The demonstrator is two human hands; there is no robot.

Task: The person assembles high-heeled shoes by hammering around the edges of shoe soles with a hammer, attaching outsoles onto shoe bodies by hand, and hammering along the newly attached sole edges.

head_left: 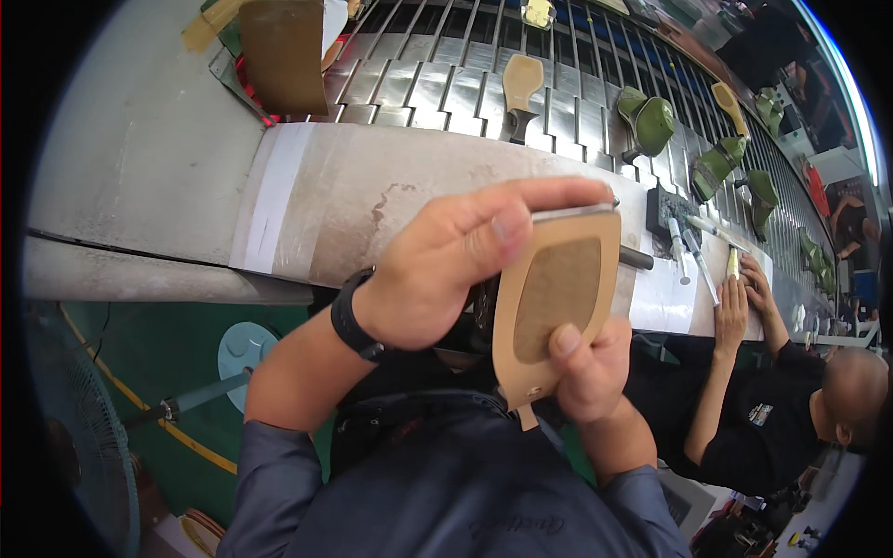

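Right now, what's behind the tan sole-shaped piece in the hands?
Behind the tan piece, a dark rod shows past its right edge, and the pale bench beyond. Covered: the piece's back, the rod's other end, anything directly behind.

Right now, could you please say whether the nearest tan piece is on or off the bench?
Off: the right hand holds up the tan piece, its lower end beyond the bench.

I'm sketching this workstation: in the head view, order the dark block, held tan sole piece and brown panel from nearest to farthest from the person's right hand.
From the right hand:
1. Held tan sole piece: in its grip.
2. Dark block: ahead and to the right, on the ledge.
3. Brown panel: far ahead, upper left.
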